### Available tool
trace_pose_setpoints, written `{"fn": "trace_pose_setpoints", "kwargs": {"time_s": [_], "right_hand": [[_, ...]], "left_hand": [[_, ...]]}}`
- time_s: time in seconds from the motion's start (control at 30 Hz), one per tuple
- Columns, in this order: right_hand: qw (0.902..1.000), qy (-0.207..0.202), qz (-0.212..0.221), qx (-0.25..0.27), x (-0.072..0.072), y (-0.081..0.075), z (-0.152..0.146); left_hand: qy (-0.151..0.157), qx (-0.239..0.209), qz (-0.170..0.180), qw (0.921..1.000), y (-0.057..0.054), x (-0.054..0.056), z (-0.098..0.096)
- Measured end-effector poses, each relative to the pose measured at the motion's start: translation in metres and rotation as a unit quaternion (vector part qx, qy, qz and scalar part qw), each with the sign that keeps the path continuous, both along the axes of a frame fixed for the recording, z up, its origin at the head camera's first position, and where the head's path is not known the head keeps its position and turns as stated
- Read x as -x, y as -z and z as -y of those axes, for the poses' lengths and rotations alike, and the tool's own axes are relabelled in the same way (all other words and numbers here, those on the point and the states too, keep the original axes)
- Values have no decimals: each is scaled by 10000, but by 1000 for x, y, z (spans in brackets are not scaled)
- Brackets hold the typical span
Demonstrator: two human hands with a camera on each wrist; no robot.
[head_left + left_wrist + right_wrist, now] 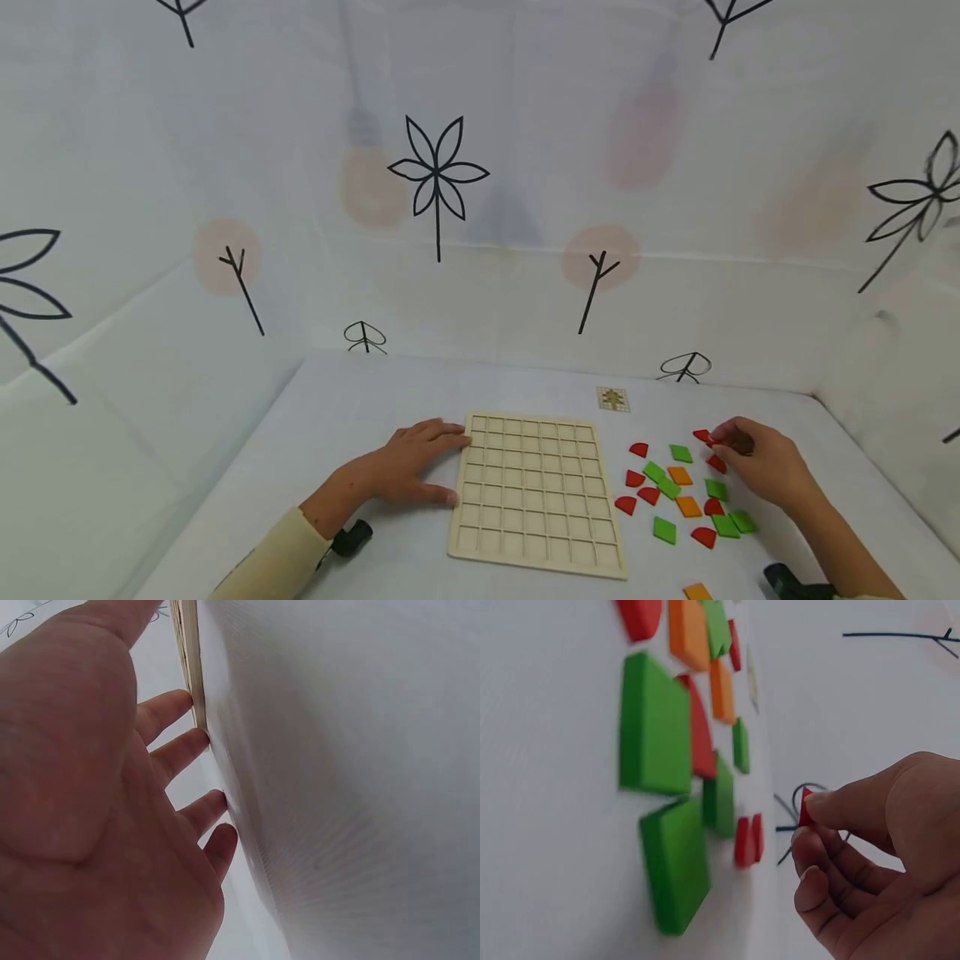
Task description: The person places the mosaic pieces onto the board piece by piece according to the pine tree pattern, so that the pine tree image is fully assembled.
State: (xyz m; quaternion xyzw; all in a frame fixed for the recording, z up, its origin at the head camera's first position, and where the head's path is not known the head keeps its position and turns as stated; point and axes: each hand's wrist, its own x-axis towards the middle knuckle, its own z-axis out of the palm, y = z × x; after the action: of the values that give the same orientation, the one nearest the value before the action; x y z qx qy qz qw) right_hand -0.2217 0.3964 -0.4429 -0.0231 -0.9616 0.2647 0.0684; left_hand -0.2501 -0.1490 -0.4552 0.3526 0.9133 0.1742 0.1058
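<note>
A pale wooden grid board [538, 492] lies on the white table, its square cells bare. My left hand [416, 462] is spread at its left side, with fingertips and thumb at the edge. In the left wrist view, fingertips [196, 739] meet the board's edge [193, 660]. Over the far right of the loose tiles, my right hand [768, 467] pinches a small red quarter-round tile [805, 807] between thumb and fingers. Two more red tiles [744, 844] lie close to that hand, with green tiles [676, 866] nearer the wrist camera.
Right of the board are scattered red pieces [703, 537], green diamond-like tiles [664, 530] and orange tiles [688, 507]. One orange tile [697, 592] lies at the front. A small patterned square [613, 399] sits behind the board. White printed cloth [510, 317] encloses the table.
</note>
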Motion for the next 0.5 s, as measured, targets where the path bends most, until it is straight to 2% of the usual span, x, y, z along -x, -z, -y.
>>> {"fn": "trace_pose_setpoints", "kwargs": {"time_s": [0.1, 0.3, 0.5], "right_hand": [[9999, -131, -67, 64, -3, -6, 11], [9989, -374, -184, 213, -1, -17, 42], [9950, -804, -79, 592, 3, -25, 76]], "left_hand": [[36, -45, 60, 10000, 1, 0, 0], [-25, 190, -28, 9998, 3, 1, -2], [-80, 334, -32, 9994, 2, 0, -4]]}}
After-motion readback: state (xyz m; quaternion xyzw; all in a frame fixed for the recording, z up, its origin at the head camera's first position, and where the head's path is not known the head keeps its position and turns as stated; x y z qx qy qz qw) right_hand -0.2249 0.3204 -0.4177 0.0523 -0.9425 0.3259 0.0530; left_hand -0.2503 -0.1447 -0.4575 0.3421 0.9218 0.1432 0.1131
